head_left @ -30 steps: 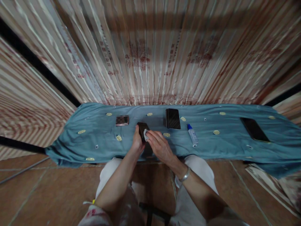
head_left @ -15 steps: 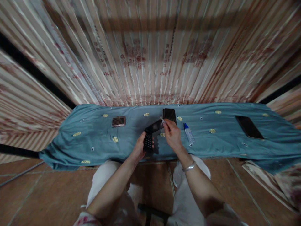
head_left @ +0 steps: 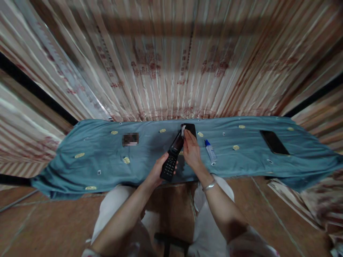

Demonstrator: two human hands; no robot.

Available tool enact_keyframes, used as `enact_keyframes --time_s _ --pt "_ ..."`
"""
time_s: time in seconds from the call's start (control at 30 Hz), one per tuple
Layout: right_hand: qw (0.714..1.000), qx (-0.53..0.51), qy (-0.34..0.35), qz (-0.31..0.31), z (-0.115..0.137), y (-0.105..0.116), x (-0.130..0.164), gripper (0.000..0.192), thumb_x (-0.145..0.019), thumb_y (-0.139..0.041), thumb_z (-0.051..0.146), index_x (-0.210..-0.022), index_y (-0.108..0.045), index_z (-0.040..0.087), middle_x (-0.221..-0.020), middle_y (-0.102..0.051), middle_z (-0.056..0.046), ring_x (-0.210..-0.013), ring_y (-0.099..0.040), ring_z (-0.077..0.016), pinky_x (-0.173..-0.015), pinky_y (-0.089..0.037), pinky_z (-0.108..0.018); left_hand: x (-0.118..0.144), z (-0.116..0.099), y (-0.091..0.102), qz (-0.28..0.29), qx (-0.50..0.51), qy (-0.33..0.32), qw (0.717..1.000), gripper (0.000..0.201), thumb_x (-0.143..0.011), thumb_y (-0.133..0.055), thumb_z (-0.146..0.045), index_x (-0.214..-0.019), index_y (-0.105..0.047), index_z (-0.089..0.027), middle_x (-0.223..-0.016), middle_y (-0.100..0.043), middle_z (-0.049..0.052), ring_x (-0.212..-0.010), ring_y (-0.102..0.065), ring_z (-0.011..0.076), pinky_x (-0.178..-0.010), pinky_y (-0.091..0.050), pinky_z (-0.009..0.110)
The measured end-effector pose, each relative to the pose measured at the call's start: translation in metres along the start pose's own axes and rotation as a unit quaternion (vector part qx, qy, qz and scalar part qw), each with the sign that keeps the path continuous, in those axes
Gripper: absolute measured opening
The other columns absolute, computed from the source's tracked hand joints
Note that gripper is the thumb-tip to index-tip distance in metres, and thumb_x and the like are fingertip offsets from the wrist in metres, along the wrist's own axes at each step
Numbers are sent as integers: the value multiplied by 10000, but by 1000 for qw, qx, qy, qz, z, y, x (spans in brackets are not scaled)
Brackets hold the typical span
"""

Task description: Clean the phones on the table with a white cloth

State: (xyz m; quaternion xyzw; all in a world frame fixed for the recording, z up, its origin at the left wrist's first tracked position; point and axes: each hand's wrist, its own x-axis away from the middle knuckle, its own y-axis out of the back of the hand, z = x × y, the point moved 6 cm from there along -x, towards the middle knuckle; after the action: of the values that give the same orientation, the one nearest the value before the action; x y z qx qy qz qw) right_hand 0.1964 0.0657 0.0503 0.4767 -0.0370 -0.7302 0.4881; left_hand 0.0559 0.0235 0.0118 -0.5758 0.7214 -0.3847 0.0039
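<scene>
Flip phone [head_left: 168, 167]: blk, w/ pale key markings. Wad [head_left: 183, 130]: wht. Cloth [head_left: 102, 146]: teal-blue, w/ scattered yel oval motifs + sm. wht-edged dk rectangles. Bottle [head_left: 211, 153]: clear/whitish, cap [head_left: 207, 142] bright blue. Flat phone [head_left: 274, 142]: blk. Curtain [head_left: 166, 92]: pinkish-beige, vert. brn stripes, reddish prints. Bracelet [head_left: 209, 185]: silver. Trousers [head_left: 114, 201]: wht. Floor [head_left: 257, 214]: reddish-brn, pale lines.

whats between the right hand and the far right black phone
In the head view, a blue-capped bottle lies between the right hand and that phone.

Dark pixelated rectangular object [head_left: 130, 139]: details illegible | black rectangular case [head_left: 191, 127]: partly behind right hand [head_left: 192, 150] | white crumpled wad [head_left: 183, 131]: partly hidden likewise
</scene>
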Motion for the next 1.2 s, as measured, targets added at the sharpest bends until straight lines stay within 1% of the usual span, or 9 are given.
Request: enact_keyframes --time_s 0.13,0.33,0.47,0.53,0.63,0.73,0.83,1.03,1.2 --pt "999 -21 38 28 18 -11 9 495 -916 -316 107 -1384 -468 167 -1426 -477 -129 -1382 -355 -230 -1124 -361 -498 -3 -4 3 -1 -2 -19 1000 269 -886 -512 -339 -1039 -588 -132 -696 -667 61 -507 -607 142 -441 -496 235" --pt "988 -45 119 88 51 -24 24 461 -931 -334 110 -1354 -513 156 -1370 -538 -133 -1352 -401 -226 -1109 -409 -454 -7 -11 13 -46 -5 -70 996 254 -848 -572 -321 -1012 -624 -135 -672 -636 19 -498 -594 124 -430 -489 215" --pt "987 -46 129 88 45 -21 16 439 -939 -332 122 -1315 -554 167 -1335 -572 -125 -1340 -416 -224 -1105 -413 -464 -4 -9 12 -49 -43 -70 995 326 -808 -628 -351 -1051 -629 -133 -628 -629 13 -475 -593 136 -419 -485 228" --pt "992 -44 99 67 31 -15 7 436 -937 -327 126 -1294 -573 175 -1322 -583 -116 -1335 -424 -216 -1109 -400 -467 -2 -4 8 -32 -54 -51 997 420 -781 -662 -368 -1127 -612 -134 -649 -652 26 -486 -607 147 -426 -491 237" --pt "998 -51 20 29 4 -5 -6 409 -929 -352 158 -1248 -608 182 -1315 -593 -107 -1294 -478 -216 -1099 -395 -458 0 3 3 -4 -63 -35 997 480 -764 -680 -385 -1159 -602 -125 -688 -679 47 -492 -612 148 -432 -493 237" --pt "993 -80 -88 10 -23 1 -11 372 -919 -408 236 -1205 -637 173 -1207 -667 -112 -1134 -609 -228 -1003 -472 -426 1 4 1 17 -60 -25 998 423 -786 -655 -391 -1115 -614 -129 -697 -686 58 -491 -610 145 -434 -492 233" --pt "978 -121 -169 6 -41 2 -9 343 -888 -458 297 -1106 -691 170 -1038 -734 -91 -971 -669 -234 -893 -519 -401 0 0 2 10 -34 -13 999 300 -835 -595 -370 -1003 -623 -123 -701 -687 77 -504 -618 149 -445 -495 236" --pt "929 -284 -235 0 -52 -5 -8 389 -779 -601 450 -1025 -717 172 -989 -744 -53 -891 -666 -206 -847 -517 -356 -1 -9 6 -6 9 14 1000 267 -899 -500 -334 -953 -627 -106 -700 -685 89 -498 -614 145 -451 -488 240" --pt "906 -328 -266 -23 -51 -2 -6 435 -697 -668 532 -950 -724 182 -849 -733 -32 -753 -650 -176 -701 -525 -303 -4 -8 12 -22 26 3 999 309 -934 -425 -330 -900 -621 -93 -690 -680 102 -505 -610 147 -452 -487 242"
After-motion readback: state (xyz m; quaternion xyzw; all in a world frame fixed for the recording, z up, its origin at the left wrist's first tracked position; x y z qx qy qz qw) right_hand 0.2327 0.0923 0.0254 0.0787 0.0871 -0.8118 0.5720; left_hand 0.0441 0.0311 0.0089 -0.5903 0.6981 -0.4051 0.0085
